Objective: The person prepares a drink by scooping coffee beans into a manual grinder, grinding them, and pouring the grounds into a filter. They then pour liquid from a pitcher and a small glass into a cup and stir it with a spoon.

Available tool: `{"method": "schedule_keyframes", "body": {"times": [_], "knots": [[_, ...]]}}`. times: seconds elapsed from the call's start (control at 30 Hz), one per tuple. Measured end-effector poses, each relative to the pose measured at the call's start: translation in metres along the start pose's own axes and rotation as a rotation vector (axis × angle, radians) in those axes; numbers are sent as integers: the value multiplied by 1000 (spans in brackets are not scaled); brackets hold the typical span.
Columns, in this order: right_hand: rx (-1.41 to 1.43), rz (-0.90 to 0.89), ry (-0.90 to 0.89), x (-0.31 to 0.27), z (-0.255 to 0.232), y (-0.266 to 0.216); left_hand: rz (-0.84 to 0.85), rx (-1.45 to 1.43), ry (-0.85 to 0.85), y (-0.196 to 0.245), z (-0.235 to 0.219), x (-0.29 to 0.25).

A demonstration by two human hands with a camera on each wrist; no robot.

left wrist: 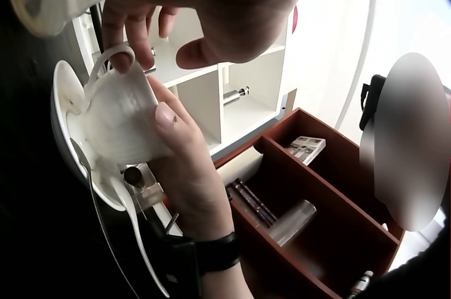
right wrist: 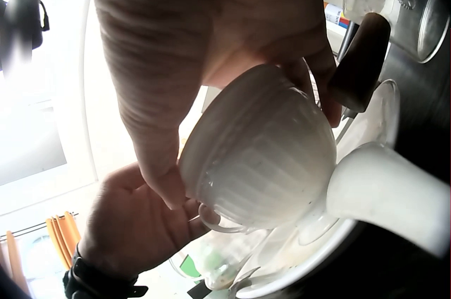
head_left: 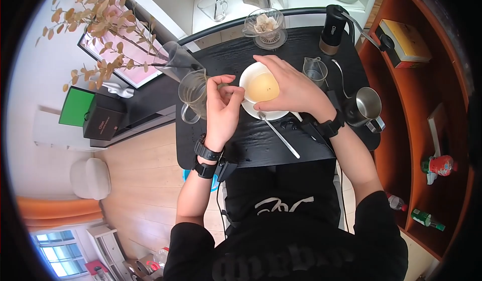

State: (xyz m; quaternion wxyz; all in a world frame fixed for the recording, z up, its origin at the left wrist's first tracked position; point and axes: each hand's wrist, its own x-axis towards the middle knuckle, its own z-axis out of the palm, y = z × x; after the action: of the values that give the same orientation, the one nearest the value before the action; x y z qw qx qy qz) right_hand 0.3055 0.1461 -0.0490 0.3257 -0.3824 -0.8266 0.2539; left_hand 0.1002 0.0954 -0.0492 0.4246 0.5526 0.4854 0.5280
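Head view shows a brown shelf (head_left: 401,110) rising along the right and a black surface (head_left: 221,145) in the middle, with a person in a black T-shirt seated at its near edge. Near the far left corner is a tall glass vase (head_left: 175,62) of dried branches. A black grinder (head_left: 332,30) with a crank stands upright at the far right of the surface.

Both hands meet at the cup. The right hand (head_left: 288,85) is clamped round the cup's right side, thumb on the near side and fingers on the far side. The left hand (head_left: 222,105) has its fingers curled at the cup's handle, one fingertip hooked in the loop, as the left wrist view shows.

Just left of the left wrist stands a clear glass jug (head_left: 193,92); well to the right is a metal pitcher (head_left: 366,105). A clear dripper (head_left: 252,26) holding crumpled paper sits beyond the cup, on the far side of the surface.

Under the cup lies a white saucer (head_left: 251,111). The cup (right wrist: 268,151), white and ribbed, is over the saucer between the two hands, with pale yellow liquid inside; I cannot tell whether its base touches the saucer. A small spouted glass (head_left: 315,70) stands just beyond the right hand. A white spoon (left wrist: 137,235) reaches out over the saucer's rim, and a slim metal spoon (head_left: 281,136) leans from the saucer down onto the surface.
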Motion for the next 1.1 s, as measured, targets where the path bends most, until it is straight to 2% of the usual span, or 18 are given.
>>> {"method": "schedule_keyframes", "body": {"times": [0.37,0.47,0.57,0.67,0.77,0.83,0.93,1.03,1.1], "knots": [[36,-1,-2,-1,-1,1,-70,305,-79,16,6,17],[30,-7,5,-1,-1,3,-37,279,-28,10,6,17],[25,-22,16,-2,0,3,-116,145,-30,8,3,17],[8,-42,18,-2,0,4,-173,180,-42,11,1,21],[0,-57,3,-1,-2,2,-153,202,2,15,5,21],[4,-34,-37,0,-5,2,-146,278,-19,12,5,21],[20,10,41,-1,1,2,-141,324,-70,1,2,19],[60,68,-25,-1,-5,-4,-168,286,-141,2,-1,12],[55,52,-8,-2,-3,-2,-126,370,-165,6,0,5]]}}
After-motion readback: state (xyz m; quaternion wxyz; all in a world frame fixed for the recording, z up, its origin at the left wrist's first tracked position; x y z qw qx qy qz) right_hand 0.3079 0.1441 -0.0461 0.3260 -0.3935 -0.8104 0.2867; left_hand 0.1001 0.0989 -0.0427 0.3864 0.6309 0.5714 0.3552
